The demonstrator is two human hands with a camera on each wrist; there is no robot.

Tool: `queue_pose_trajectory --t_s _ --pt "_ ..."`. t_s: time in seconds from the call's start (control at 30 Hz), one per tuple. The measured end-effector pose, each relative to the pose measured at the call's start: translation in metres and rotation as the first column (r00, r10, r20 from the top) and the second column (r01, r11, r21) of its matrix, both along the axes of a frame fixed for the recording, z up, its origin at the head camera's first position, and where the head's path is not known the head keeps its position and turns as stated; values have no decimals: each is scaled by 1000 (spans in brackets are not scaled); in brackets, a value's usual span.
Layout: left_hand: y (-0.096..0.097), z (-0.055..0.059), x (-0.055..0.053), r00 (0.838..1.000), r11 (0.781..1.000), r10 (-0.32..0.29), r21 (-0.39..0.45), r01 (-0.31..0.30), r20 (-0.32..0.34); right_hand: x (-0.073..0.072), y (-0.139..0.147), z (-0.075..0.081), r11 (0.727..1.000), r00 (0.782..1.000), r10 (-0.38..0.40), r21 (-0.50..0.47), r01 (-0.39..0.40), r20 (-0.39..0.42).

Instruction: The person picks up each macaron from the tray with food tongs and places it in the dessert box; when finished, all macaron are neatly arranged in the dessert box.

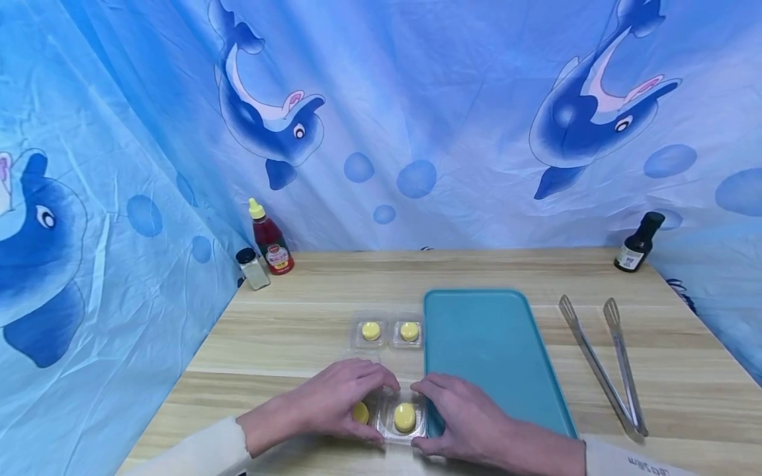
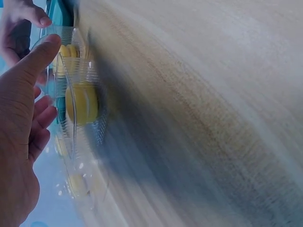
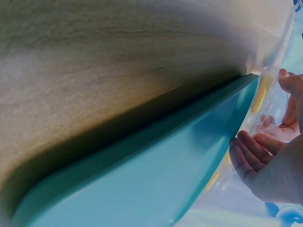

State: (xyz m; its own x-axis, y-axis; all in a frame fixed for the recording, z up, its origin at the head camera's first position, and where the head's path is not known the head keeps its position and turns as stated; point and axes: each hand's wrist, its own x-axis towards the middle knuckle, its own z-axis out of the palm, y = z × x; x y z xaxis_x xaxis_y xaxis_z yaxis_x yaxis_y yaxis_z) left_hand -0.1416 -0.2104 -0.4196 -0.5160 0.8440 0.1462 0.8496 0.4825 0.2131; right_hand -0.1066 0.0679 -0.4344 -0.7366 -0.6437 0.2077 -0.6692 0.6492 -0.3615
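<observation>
A clear plastic box (image 1: 387,433) with a yellow macaron (image 1: 405,417) in it sits at the left edge of the teal tray (image 1: 485,337). My left hand (image 1: 339,400) holds its left side, thumb at the near corner and fingers at the far one. Opposite, my right hand (image 1: 467,420) spans the right side the same way, over the tray's edge. Under my left palm is another boxed macaron (image 1: 360,412), partly hidden. In the left wrist view, that macaron (image 2: 83,104) stands in its ribbed clear box (image 2: 101,127).
Two more boxed macarons, one left (image 1: 371,331) and one right (image 1: 409,331), stand farther back. Metal tongs (image 1: 601,367) lie spread right of the tray. A red sauce bottle (image 1: 272,241) and a shaker (image 1: 253,270) stand back left, a dark bottle (image 1: 639,243) back right.
</observation>
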Motion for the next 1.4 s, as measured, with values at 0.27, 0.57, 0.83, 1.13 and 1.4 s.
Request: queue_pose_trajectory --t_s 0.27,0.57,0.83,1.13,1.4 --pt "1 4 -1 1000 1000 -17 -2 17 4 5 -1 3 1000 1000 -16 -3 16 -13" --pt "4 3 0 998 999 -42 -29 41 -45 10 -2 2 999 999 -39 1 39 -12" --pt "8 3 0 998 998 -20 -55 17 -52 10 -3 0 999 997 -38 24 40 -65" --pt "7 -2 2 997 999 -29 -42 26 -76 11 -4 -1 997 999 -43 56 44 -34" --pt "7 -1 0 997 998 0 -59 -4 -78 5 -3 1 1000 1000 -23 14 23 2"
